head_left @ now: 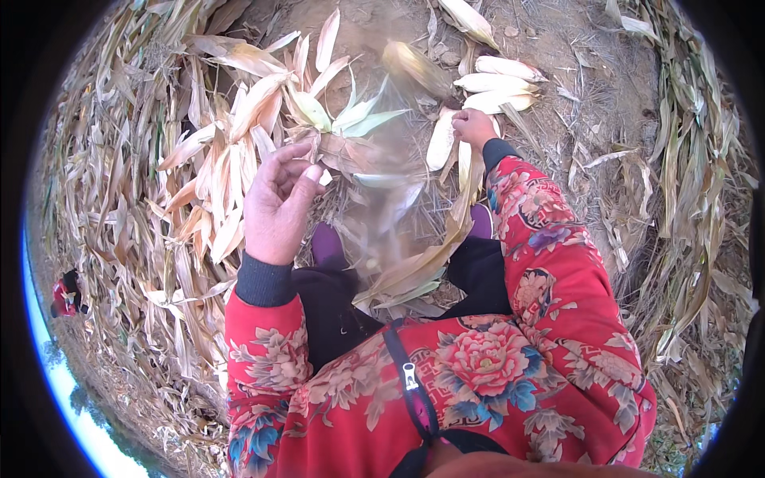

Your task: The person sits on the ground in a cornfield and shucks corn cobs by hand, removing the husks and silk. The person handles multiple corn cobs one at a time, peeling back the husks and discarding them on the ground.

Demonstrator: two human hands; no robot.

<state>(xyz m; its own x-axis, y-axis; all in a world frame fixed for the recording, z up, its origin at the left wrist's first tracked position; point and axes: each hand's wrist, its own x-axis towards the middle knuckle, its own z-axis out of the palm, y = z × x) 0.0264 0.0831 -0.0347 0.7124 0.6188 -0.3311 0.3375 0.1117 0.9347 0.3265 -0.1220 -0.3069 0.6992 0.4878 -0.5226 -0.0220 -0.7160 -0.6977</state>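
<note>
My left hand (279, 199) is raised over the husk pile with its fingers curled toward the thumb. A small pale bit shows at the thumb tip; I cannot make out what it is. Just beyond the fingers lie peeled corn husks (239, 119), dry tan with a few green leaves. My right hand (474, 127) is closed at the upper end of a pale, husked ear of corn (441, 142). Beneath that hand a long dry husk (446, 239) stretches down toward my legs. Several husked ears (498, 83) lie side by side just past the right hand.
A husk-covered ear (418, 70) looks blurred at the top centre; another ear (468, 21) lies farther off. Dry stalks (119, 175) heap on the left, more stalks (693, 199) on the right. My purple shoes (327, 244) stand on the soil. A person in red (67, 295) is far left.
</note>
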